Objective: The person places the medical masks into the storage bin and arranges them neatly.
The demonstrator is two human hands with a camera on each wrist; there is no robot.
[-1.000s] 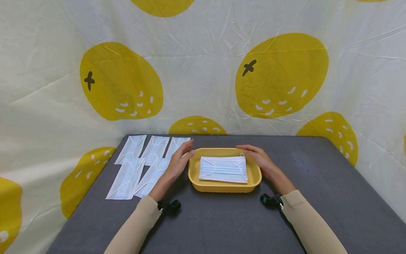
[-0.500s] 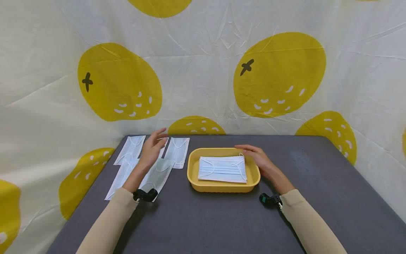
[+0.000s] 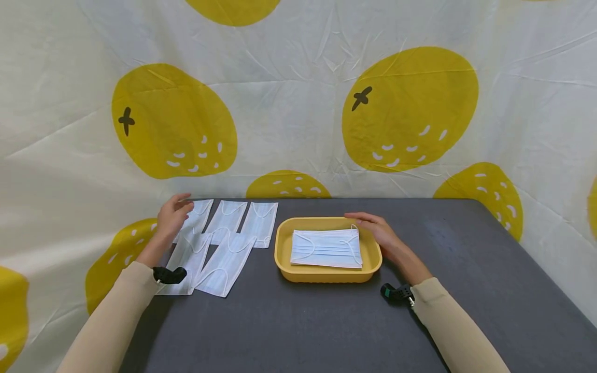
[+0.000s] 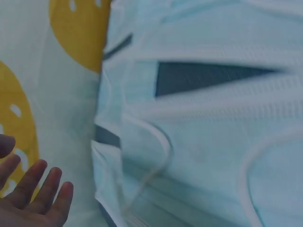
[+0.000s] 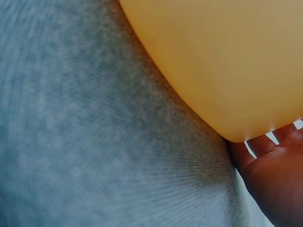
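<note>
A yellow tray (image 3: 327, 274) sits mid-table with a pale blue face mask (image 3: 326, 247) lying flat in it. My right hand (image 3: 370, 224) rests against the tray's right rim with its fingers straight; the right wrist view shows the tray wall (image 5: 227, 61) and my palm (image 5: 274, 184) beside it. Several more masks (image 3: 227, 243) lie spread on the table to the left of the tray. My left hand (image 3: 174, 212) hovers empty over the far-left mask (image 3: 198, 215), its fingers (image 4: 33, 198) relaxed near that mask's edge.
The dark grey table (image 3: 303, 321) is backed by a cream cloth with yellow fruit prints (image 3: 410, 109), which also hangs along the left and right edges. My left hand is at the table's back-left corner, close to the cloth.
My left hand has swept left from the tray's left rim, across the spread masks, to the far-left mask. The right hand has stayed on the tray.
</note>
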